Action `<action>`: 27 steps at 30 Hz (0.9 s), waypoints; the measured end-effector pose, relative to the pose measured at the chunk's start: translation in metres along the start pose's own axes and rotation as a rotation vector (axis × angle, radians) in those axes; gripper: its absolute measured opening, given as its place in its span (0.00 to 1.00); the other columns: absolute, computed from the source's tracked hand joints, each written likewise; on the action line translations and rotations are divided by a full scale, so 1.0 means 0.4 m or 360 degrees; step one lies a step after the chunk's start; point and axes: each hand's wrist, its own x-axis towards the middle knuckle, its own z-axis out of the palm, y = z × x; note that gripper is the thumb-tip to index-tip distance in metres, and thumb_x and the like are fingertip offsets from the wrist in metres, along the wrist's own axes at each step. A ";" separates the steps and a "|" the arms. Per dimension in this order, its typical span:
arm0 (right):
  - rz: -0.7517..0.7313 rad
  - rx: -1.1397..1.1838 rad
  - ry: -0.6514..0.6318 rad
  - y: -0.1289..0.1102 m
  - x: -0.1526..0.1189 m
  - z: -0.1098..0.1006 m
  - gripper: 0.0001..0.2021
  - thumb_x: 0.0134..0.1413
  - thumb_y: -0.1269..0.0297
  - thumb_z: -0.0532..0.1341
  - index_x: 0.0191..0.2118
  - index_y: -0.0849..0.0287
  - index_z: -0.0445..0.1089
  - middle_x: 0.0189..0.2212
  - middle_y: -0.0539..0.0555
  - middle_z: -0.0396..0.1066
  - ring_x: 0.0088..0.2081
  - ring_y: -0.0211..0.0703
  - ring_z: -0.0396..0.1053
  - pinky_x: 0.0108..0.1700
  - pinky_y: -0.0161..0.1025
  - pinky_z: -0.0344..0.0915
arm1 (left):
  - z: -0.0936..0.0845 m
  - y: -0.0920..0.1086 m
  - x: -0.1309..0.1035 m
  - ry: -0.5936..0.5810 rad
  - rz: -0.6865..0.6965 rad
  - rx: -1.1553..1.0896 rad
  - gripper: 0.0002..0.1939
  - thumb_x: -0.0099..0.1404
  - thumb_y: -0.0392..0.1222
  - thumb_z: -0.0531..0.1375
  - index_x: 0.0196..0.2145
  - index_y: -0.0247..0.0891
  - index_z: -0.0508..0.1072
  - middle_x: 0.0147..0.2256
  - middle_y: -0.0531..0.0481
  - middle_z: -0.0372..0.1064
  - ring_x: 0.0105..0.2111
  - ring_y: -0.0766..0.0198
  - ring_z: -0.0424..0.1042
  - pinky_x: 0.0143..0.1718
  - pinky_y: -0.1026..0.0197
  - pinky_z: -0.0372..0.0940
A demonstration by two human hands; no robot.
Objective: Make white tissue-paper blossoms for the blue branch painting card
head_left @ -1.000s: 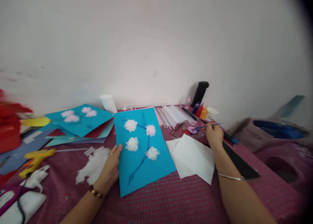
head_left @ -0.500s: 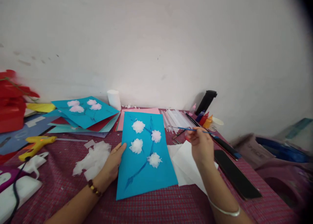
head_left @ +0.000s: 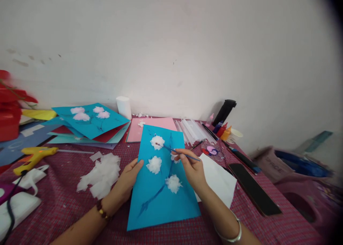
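Note:
A blue sheet of paper (head_left: pixel 160 209) is tilted up off the table, with several white tissue flowers (head_left: pixel 154 165) and a dark painted branch on it. My left hand (head_left: pixel 130 179) grips its left edge, thumb on the front and fingers behind. Between the fingertips of my right hand (head_left: pixel 191 166) is a thin blue paintbrush (head_left: pixel 174 150). The brush tip meets the upper left flower (head_left: pixel 157 143). Part of another flower is hidden behind my right fingers. A palette (head_left: pixel 212 151) smeared with pink, red and blue paint lies beyond my right hand.
Crumpled white tissue (head_left: pixel 103 175) and a yellow glue gun (head_left: pixel 37 157) lie at left. Behind them, a second flower picture (head_left: pixel 92 121) tops a paper stack. Glue sticks (head_left: pixel 189 129), paint bottles (head_left: pixel 226 132), a white sheet (head_left: pixel 218 180) and a black phone-like slab (head_left: pixel 254 189) are at right.
My right hand has moved left with the paintbrush, from beside the blue paper to over it, bringing the tip to the upper left flower. The paper has shifted slightly right and down.

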 end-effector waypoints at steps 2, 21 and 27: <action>0.0014 -0.0041 -0.0022 0.000 0.000 -0.001 0.10 0.60 0.60 0.57 0.42 0.54 0.74 0.37 0.54 0.77 0.34 0.41 0.73 0.37 0.39 0.70 | 0.001 0.002 -0.001 -0.0017 0.0006 0.0000 0.17 0.61 0.42 0.62 0.48 0.37 0.71 0.40 0.45 0.78 0.33 0.59 0.77 0.34 0.61 0.72; -0.0125 -0.0084 0.0334 -0.023 0.012 -0.024 0.09 0.59 0.61 0.57 0.42 0.55 0.73 0.35 0.54 0.77 0.32 0.41 0.74 0.35 0.39 0.70 | -0.027 -0.031 0.024 -0.0158 0.0198 0.0213 0.24 0.62 0.51 0.59 0.53 0.38 0.68 0.45 0.45 0.75 0.38 0.57 0.76 0.39 0.59 0.71; 0.0009 0.0050 0.0273 -0.006 0.012 -0.012 0.10 0.58 0.59 0.58 0.41 0.56 0.72 0.35 0.54 0.78 0.31 0.41 0.74 0.34 0.40 0.69 | -0.020 -0.023 0.016 -0.0127 0.0209 0.0204 0.22 0.62 0.49 0.60 0.51 0.37 0.69 0.44 0.44 0.76 0.38 0.57 0.76 0.39 0.59 0.71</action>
